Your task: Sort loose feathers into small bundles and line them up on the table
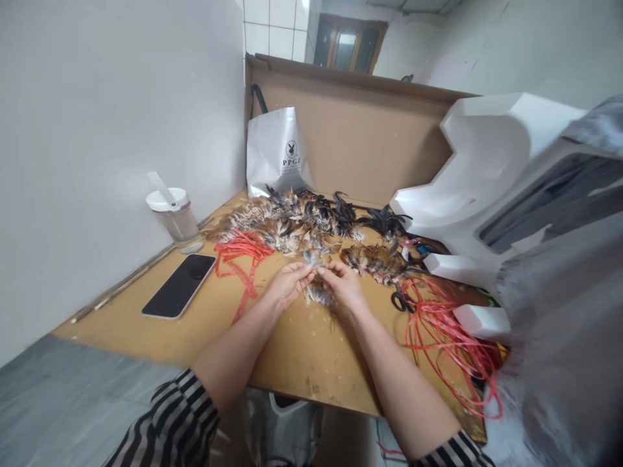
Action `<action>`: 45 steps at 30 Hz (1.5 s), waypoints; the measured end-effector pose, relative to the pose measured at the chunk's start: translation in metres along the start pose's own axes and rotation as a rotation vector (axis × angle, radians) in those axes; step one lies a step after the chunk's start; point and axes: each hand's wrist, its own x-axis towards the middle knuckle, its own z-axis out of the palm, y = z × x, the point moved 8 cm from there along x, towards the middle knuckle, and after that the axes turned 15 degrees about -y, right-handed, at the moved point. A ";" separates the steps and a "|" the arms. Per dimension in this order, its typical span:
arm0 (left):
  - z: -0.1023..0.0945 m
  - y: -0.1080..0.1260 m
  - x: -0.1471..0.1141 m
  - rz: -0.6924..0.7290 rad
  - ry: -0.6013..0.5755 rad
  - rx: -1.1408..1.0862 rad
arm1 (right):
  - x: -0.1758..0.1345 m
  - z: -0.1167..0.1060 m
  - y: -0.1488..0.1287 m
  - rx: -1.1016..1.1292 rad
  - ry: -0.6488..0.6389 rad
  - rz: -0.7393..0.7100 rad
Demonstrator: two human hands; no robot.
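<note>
My left hand (291, 285) and my right hand (345, 287) meet over the middle of the table, thumbs and fingertips pinched close together. Between them is a pale, fluffy feather (310, 257), which both hands appear to grip. Below the fingers lies a small clump of whitish feathers (318, 296). Just beyond my hands spreads a big heap of brown and speckled feathers (287, 230). A brown feather bundle (372, 259) rests to the right, with black feathers (387, 222) behind it.
Red plastic strips (243, 246) lie left of the heap, near a phone (179, 285) and a lidded cup (176, 217). Black-handled scissors (401, 299) and tangled red strips (452, 344) are on the right, beside white foam (487, 149). A silver bag (275, 152) stands behind.
</note>
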 end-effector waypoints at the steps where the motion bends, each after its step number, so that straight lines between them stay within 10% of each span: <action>1: 0.002 -0.002 -0.001 -0.020 -0.007 0.008 | 0.000 0.000 0.000 0.012 0.013 -0.011; 18: 0.008 -0.014 -0.007 -0.226 -0.090 0.091 | -0.004 -0.008 -0.015 0.034 0.000 -0.037; 45: 0.011 -0.011 -0.004 -0.174 -0.147 0.310 | -0.001 -0.006 -0.005 -0.005 -0.042 0.011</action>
